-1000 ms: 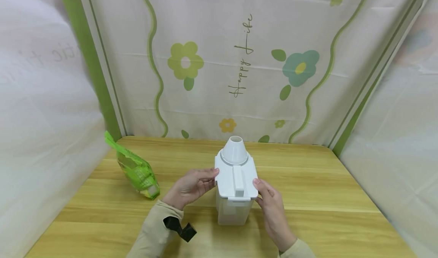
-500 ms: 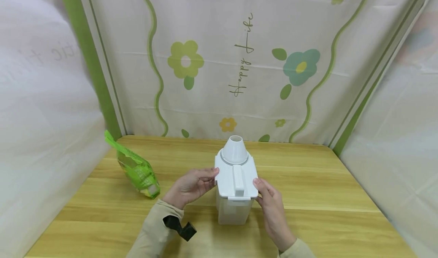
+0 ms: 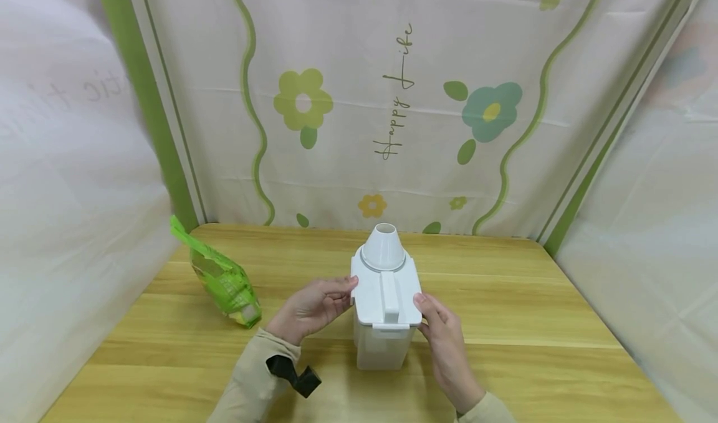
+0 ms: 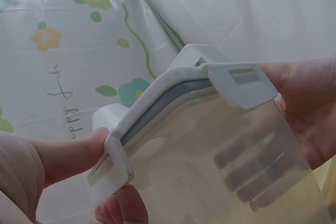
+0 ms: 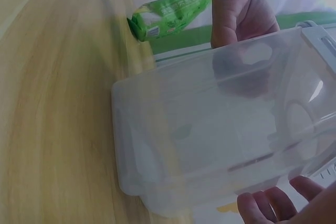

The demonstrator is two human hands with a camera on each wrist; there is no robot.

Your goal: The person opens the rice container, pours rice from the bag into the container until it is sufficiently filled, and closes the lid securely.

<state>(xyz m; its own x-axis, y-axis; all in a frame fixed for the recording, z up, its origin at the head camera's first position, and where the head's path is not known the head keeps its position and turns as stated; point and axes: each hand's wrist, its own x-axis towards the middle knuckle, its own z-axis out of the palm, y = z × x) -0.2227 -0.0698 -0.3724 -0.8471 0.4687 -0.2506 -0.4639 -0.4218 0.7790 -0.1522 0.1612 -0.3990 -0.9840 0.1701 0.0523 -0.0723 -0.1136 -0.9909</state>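
Note:
A translucent plastic storage container (image 3: pixel 381 350) stands upright on the table in the head view. Its white lid (image 3: pixel 370 308) has a raised handle (image 3: pixel 389 295) and a cone-shaped spout cap (image 3: pixel 384 251) at the far end. My left hand (image 3: pixel 310 308) pinches the lid's left clip (image 4: pixel 111 174), thumb above and fingertips below. On the other side my right hand (image 3: pixel 449 342) grips the container, thumb on the lid's right edge and fingers along the wall. Those fingers (image 4: pixel 252 177) show through the wall in the left wrist view. No contents are visible inside.
A crumpled green plastic bag (image 3: pixel 227 286) lies on the left of the wooden table (image 3: pixel 533 304). A flower-printed curtain (image 3: pixel 336 180) closes off the back, with pale sheets on both sides. A black strap (image 3: pixel 294 375) hangs at the left sleeve.

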